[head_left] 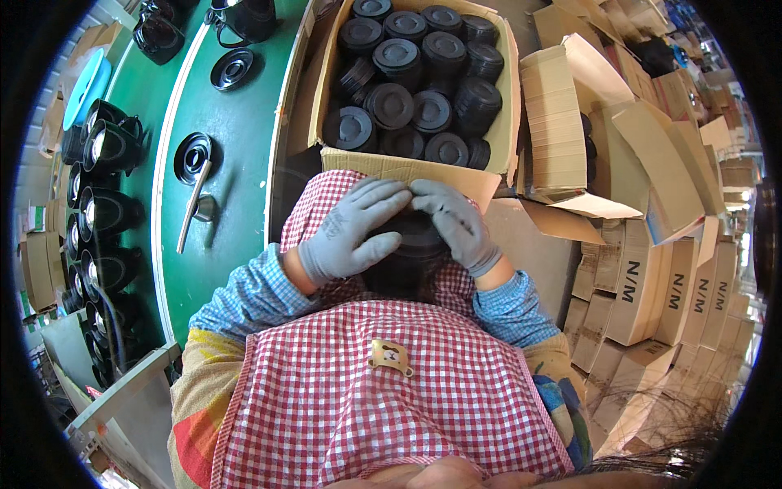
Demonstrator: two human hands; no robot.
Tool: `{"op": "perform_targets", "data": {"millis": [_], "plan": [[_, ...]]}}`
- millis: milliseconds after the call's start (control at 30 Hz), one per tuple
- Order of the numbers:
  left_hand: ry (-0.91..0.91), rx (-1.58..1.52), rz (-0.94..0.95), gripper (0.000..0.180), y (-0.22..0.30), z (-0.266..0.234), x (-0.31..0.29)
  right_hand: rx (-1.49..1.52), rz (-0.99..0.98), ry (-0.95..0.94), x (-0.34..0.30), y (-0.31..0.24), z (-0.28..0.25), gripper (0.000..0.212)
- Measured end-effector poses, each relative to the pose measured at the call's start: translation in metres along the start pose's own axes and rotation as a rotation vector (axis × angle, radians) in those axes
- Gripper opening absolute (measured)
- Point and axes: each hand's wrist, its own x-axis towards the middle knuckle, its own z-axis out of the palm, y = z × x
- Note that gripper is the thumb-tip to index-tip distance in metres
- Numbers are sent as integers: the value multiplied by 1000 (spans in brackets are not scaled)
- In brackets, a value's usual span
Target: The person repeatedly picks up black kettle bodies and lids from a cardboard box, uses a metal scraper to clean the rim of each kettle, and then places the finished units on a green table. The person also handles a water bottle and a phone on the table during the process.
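A dark, glossy black round vessel [414,238] is in my lap between my knees, its lower part lost in shadow. My left hand [354,230], in a grey glove, curves over its top from the left, with the thumb pointing inward. From the right, my gloved right hand [458,226] cups the same top, and the fingertips of both hands almost meet. My palms hide whatever is right at the vessel's top edge. Beyond my hands, a cardboard box [327,90] is packed with stacks of black round lids [397,55].
On the left, the green bench [220,277] carries two loose black lids [232,69], a metal-handled tool [194,208], and several black pots [106,213]. A light-blue basin [87,88] stands behind them. Open cardboard cartons [562,122] and stacked closed boxes [639,285] line the right.
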Motion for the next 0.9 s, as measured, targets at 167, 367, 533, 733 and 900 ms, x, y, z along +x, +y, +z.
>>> {"op": "perform_targets", "data": {"millis": [167,367,533,733,900], "plan": [[-22,28,80,64,-1,-6,0,-27,-21,155,8,2,1,54],[-24,57,75,66,-55,8,-4,-326,-66,-10,-5,-23,18,63],[-35,33,101,89,-2,-6,12,-126,27,131,12,3,-1,64],[-74,-107,-89,70,-24,-2,8,-32,4,-39,-4,2,7,60],[-33,-482,-264,40,-29,12,-7,-385,-256,142,48,-47,-43,73]]}}
